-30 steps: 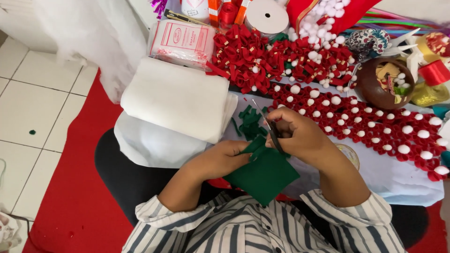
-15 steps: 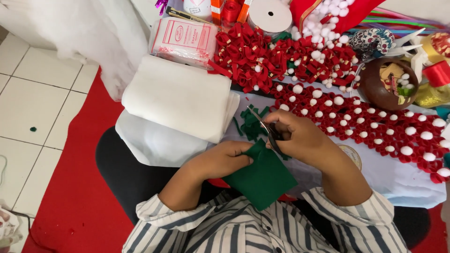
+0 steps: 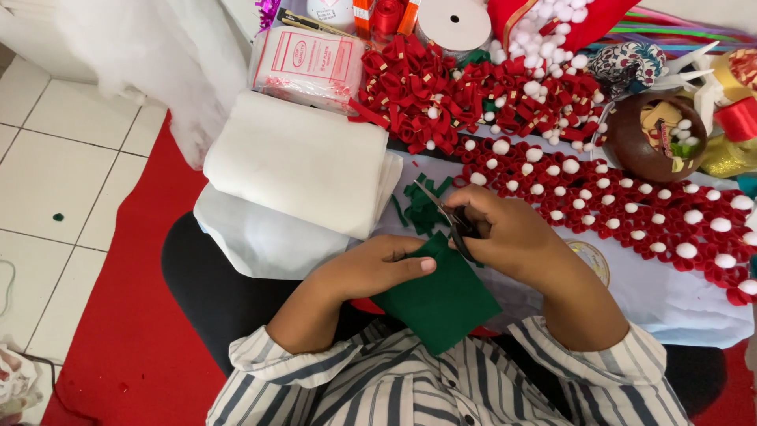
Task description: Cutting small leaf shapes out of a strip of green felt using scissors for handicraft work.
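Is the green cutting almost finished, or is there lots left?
Some is done: a pile of green scraps lies past the blades. Right now the right hand works the scissors while the left hand holds the green felt. Most of that sheet is uncut, so plenty seems left.

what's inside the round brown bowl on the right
The brown bowl holds small craft bits: white pompoms, yellowish scraps and something green. Whatever lies beneath them is covered.

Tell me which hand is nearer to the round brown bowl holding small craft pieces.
Right. The right hand, holding scissors, lies below and left of the round brown bowl. The left hand, on the green felt sheet, is farther left and lower.
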